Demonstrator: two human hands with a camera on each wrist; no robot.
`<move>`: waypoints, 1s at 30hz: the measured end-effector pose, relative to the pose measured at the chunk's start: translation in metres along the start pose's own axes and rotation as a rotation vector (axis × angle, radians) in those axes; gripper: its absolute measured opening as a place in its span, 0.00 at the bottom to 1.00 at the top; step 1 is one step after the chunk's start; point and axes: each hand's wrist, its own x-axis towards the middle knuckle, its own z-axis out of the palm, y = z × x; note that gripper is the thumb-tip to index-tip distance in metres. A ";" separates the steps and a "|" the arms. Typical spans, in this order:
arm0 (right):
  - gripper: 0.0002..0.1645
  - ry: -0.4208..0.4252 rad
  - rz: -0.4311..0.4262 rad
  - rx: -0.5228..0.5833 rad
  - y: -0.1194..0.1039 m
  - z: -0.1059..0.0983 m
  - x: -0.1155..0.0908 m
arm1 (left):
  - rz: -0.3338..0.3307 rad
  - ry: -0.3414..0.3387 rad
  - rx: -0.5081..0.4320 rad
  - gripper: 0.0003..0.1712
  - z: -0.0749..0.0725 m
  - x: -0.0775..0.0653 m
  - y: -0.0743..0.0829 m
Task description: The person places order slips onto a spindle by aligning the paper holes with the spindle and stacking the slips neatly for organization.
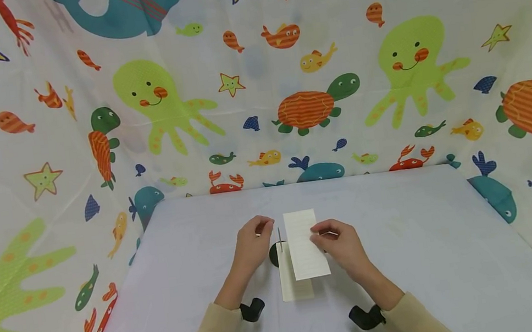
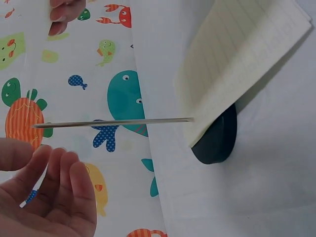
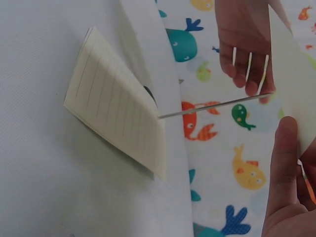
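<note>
A paper spike with a thin metal rod [image 2: 113,122] stands upright on a round black base [image 2: 217,138] on the table. Several ruled, cream-coloured sheets [image 3: 113,103] are stuck low on the rod and cover part of the base. My right hand [image 1: 346,244] pinches another ruled paper sheet [image 1: 305,247] by its right edge, raised above the stuck ones. In the right wrist view this raised sheet [image 3: 291,74] overlaps the rod's tip. My left hand [image 1: 252,242] is beside the tip, fingers loosely curved with nothing between them.
A white cloth [image 1: 183,264] covers the table. Behind and at both sides hangs a curtain [image 1: 264,149] printed with sea animals. Black wrist cameras [image 1: 366,317] are worn on both forearms.
</note>
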 end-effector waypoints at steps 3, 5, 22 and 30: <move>0.10 -0.005 -0.009 0.015 -0.004 0.003 0.000 | -0.016 0.003 -0.024 0.13 -0.001 0.002 0.005; 0.10 -0.008 -0.010 0.020 -0.006 0.006 0.001 | -0.035 0.003 -0.038 0.15 -0.001 0.004 0.008; 0.10 -0.051 0.022 0.020 -0.008 0.020 0.002 | -0.182 -0.031 -0.074 0.14 0.003 0.015 0.009; 0.09 -0.066 0.013 0.017 -0.006 0.022 0.001 | -0.167 -0.026 -0.084 0.14 0.002 0.012 0.007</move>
